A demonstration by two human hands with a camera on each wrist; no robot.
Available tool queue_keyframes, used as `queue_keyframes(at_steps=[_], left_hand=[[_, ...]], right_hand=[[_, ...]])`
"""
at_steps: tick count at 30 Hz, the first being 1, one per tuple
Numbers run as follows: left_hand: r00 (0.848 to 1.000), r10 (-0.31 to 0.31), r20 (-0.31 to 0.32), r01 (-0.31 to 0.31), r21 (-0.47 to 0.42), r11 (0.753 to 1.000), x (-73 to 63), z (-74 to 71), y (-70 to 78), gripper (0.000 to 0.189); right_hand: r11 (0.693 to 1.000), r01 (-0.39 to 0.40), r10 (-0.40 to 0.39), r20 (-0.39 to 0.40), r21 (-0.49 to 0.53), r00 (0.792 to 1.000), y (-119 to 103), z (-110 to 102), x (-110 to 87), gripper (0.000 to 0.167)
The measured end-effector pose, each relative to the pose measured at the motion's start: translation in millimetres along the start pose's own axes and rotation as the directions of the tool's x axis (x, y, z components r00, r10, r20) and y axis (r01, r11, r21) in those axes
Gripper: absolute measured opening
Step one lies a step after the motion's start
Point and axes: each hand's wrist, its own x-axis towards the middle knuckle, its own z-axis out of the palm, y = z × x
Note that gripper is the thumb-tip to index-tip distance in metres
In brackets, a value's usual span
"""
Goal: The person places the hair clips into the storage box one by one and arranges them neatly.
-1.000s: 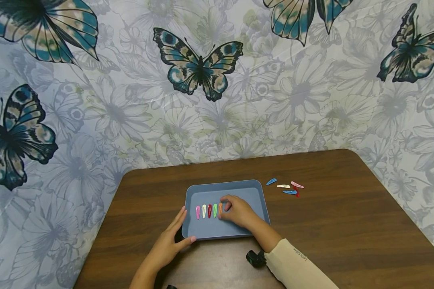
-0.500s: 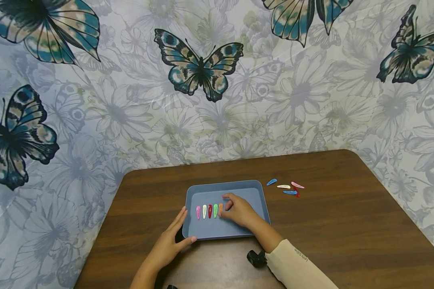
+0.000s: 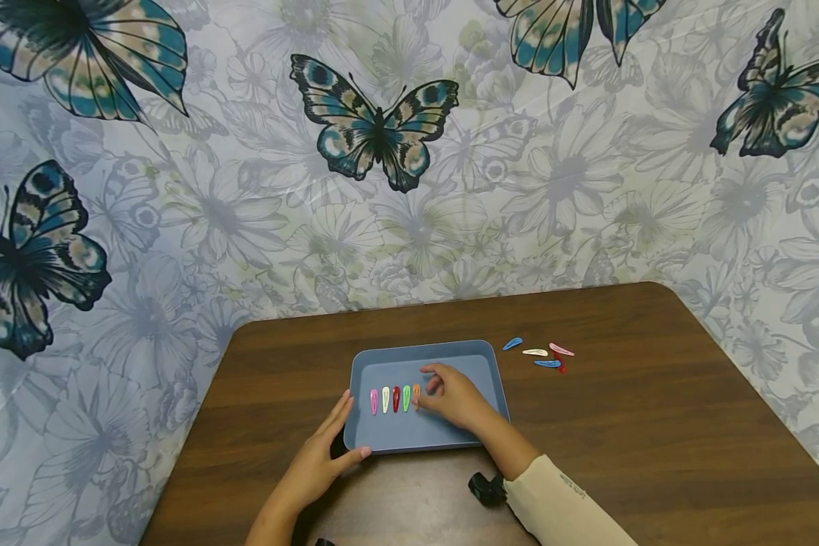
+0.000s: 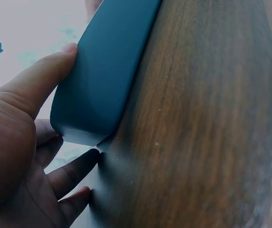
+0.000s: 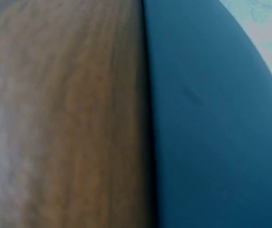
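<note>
A blue-grey tray (image 3: 389, 436) holds a row of upright snap hair clips: a pink clip (image 3: 374, 402), a cream clip (image 3: 385, 400), a red clip (image 3: 396, 399), a green clip (image 3: 406, 398) and an orange clip (image 3: 417, 390). My right hand (image 3: 453, 398) hovers over the tray's right half, its thumb tip right at the lower part of the orange clip. Its index finger stands apart beyond the clip's far end. My left hand (image 3: 316, 462) rests at the tray's near left corner, straight fingers along the left side, thumb (image 4: 55, 71) on the front wall.
Behind the tray's right side, loose clips lie on the wooden table (image 3: 628, 394): a blue clip (image 3: 513, 343), a cream one, a pink one (image 3: 561, 349), a second blue one and a red one partly overlapped. A butterfly-print cloth (image 3: 409, 250) hangs behind the table.
My right hand has drawn slightly to the right, and its index finger and thumb have moved off the orange clip's ends. The left hand and the tray stay put.
</note>
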Motion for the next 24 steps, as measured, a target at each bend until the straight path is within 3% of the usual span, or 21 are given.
queue_keyframes(at_steps=[24], left_hand=[[1.0, 0.018, -0.013, -0.018, 0.007, 1.0, 0.1, 0.1, -0.4, 0.097]], right_hand=[[0.997, 0.012, -0.003, -0.108, 0.078, 0.994, -11, -20, -10.7, 0.043]])
